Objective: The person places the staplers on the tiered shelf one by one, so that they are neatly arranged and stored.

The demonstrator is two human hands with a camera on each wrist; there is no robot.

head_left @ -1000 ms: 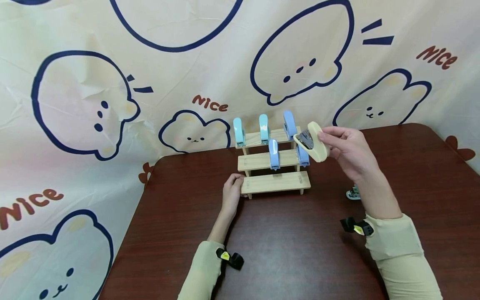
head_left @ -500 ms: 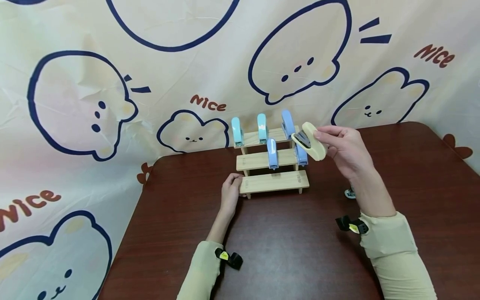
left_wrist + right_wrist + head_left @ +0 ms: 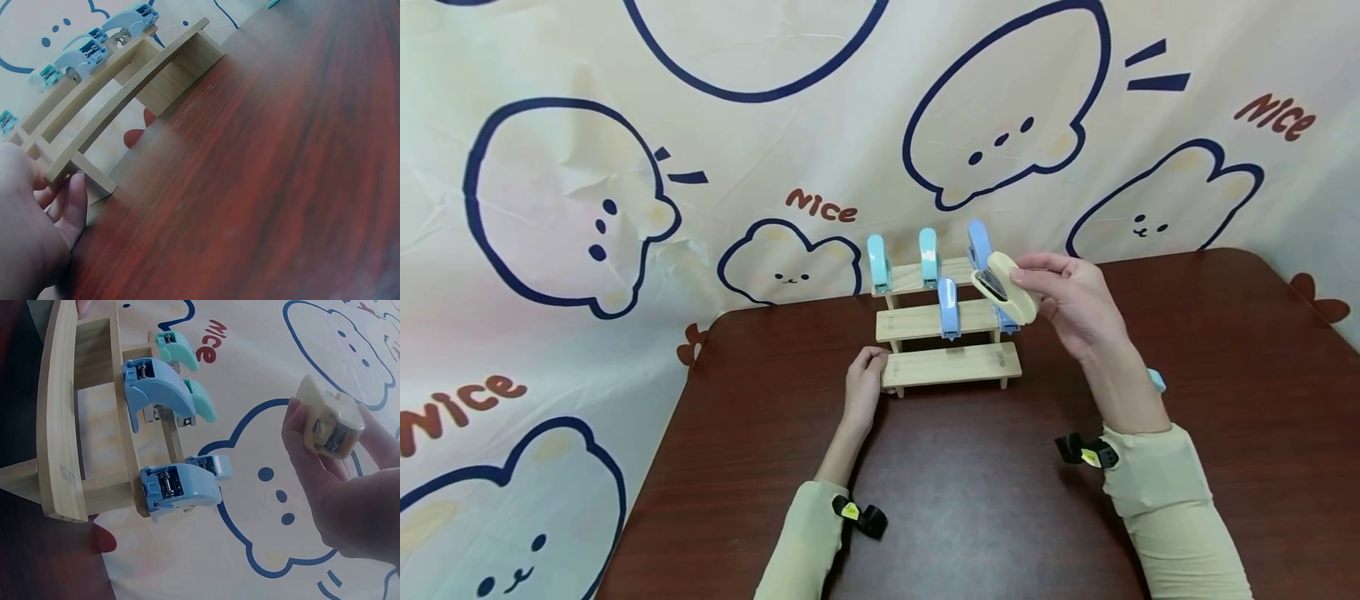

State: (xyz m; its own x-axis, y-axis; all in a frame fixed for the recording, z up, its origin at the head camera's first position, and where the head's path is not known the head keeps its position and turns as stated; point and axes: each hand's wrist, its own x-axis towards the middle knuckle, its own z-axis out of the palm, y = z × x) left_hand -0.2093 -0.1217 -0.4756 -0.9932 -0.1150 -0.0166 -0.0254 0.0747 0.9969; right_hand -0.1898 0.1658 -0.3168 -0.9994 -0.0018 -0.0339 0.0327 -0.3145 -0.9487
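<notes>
A three-tier wooden rack (image 3: pixel 951 366) stands on the table. My left hand (image 3: pixel 862 385) grips the left end of its lowest tier; the left wrist view has the thumb and fingers around that board end. My right hand (image 3: pixel 1078 308) pinches a cream stapler (image 3: pixel 1017 292) in the air by the rack's right side, its metal part facing left. On the top tier stand two turquoise staplers (image 3: pixel 928 258) and a blue stapler (image 3: pixel 978 247). The middle tier holds a blue stapler (image 3: pixel 948 308) and another blue stapler (image 3: pixel 181 485), partly hidden in the head view by the cream one.
Behind the rack hangs a cream cloth (image 3: pixel 775 158) with cartoon outlines. On the brown table (image 3: pixel 970 500), a small turquoise thing (image 3: pixel 1157 380) shows mostly hidden behind the right forearm. The lowest tier bears nothing.
My right hand has moved left with the cream stapler, which now hides more of the right-hand blue stapler on the middle tier. The left hand keeps its place on the rack.
</notes>
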